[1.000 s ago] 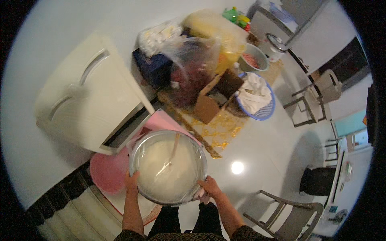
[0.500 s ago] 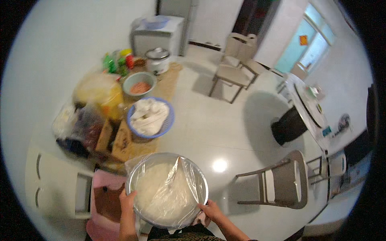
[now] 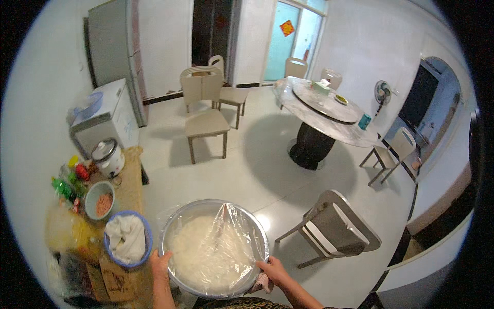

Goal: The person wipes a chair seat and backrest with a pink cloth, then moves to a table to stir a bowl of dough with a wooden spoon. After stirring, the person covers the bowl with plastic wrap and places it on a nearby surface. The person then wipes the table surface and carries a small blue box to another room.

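A wide round metal basin [image 3: 266, 241] is held in front of my body. Clear plastic film [image 3: 226, 226] stretches over its top, wrinkled and shiny, and a pale, dough-like mass [image 3: 193, 250] shows through. My left hand [image 3: 161, 261] grips the basin's left side, thumb near the rim and the other fingers mostly hidden beneath. On the opposite side, my right hand [image 3: 274, 270] is closed on the edge. A pinkish cloth-like thing [image 3: 263, 284] hangs under the right hand; whether that hand holds it too is unclear.
At left, a table [image 3: 131, 177] bears a blue basket [image 3: 149, 239] with white cloth, a bowl [image 3: 91, 198] and a rice cooker [image 3: 110, 162]. A chair [image 3: 337, 232] stands close on the right. Farther off are another chair [image 3: 206, 126] and a round marble-topped table [image 3: 288, 100].
The view has swung to the right and up, so the left table sits farther left and the round table nearer the middle. Both hands keep their grip on the basin.
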Motion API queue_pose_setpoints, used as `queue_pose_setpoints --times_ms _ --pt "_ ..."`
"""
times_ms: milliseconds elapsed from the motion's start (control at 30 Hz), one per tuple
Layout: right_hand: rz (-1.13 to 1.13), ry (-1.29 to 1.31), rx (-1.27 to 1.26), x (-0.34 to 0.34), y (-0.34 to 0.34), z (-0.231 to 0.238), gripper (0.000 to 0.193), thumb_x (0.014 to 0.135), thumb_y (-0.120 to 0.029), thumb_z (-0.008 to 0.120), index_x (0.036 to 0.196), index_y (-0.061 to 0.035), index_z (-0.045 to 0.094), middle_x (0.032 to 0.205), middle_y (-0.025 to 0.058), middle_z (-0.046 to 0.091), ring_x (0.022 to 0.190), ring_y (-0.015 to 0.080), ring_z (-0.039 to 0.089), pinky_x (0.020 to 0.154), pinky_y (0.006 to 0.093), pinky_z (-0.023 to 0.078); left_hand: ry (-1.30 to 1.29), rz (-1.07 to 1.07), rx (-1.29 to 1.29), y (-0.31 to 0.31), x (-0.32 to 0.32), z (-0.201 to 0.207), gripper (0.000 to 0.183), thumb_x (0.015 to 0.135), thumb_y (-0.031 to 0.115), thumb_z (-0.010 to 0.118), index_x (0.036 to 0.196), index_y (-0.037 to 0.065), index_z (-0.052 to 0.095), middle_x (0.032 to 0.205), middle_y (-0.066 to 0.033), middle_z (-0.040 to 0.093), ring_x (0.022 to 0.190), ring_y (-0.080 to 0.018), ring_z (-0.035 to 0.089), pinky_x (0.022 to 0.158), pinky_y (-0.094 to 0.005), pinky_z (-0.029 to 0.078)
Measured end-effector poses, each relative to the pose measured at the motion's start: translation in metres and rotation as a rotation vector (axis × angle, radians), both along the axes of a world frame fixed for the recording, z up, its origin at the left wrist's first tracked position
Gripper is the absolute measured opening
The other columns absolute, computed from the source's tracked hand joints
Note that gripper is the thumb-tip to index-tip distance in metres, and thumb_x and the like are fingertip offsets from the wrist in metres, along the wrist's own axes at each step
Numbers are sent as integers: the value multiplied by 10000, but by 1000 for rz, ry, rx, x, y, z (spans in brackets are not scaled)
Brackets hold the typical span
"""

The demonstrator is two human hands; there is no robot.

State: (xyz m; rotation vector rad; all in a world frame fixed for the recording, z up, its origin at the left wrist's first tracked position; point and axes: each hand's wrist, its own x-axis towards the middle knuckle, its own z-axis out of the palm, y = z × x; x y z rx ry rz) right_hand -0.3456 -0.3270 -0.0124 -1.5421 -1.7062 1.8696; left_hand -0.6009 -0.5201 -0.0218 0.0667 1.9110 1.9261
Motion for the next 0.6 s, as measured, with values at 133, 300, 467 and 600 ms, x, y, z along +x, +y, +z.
queue_pose_setpoints --times_ms 133,300,467,600 --pt "-102 -8 41 -18 39 -27 357 716 -211 604 961 44 555 862 109 599 742 162 556 674 298 448 -19 -135 -75 67 -59 -14 175 675 42 587 838 -15 553 726 -48 554 598 -139 513 563 -273 425" --pt "-295 -10 54 -45 82 3 336 720 -218 615 934 38 568 825 106 602 708 147 551 638 290 449 -74 -304 87 164 -100 -7 126 684 29 576 803 -4 550 706 -44 556 571 -119 516 535 -259 434" --pt "-481 46 2 -48 146 -20 239 732 -120 573 899 51 558 778 67 582 665 125 529 610 248 433 -68 -410 -10 275 -114 20 148 683 14 575 828 -12 556 710 -53 569 579 -130 541 541 -263 452" --pt "-528 38 83 -53 204 -10 310 723 -194 596 910 52 563 765 88 595 672 143 546 612 271 440 -6 -539 -54 355 -129 16 189 679 15 584 862 -22 558 717 -58 575 584 -137 546 544 -262 455"
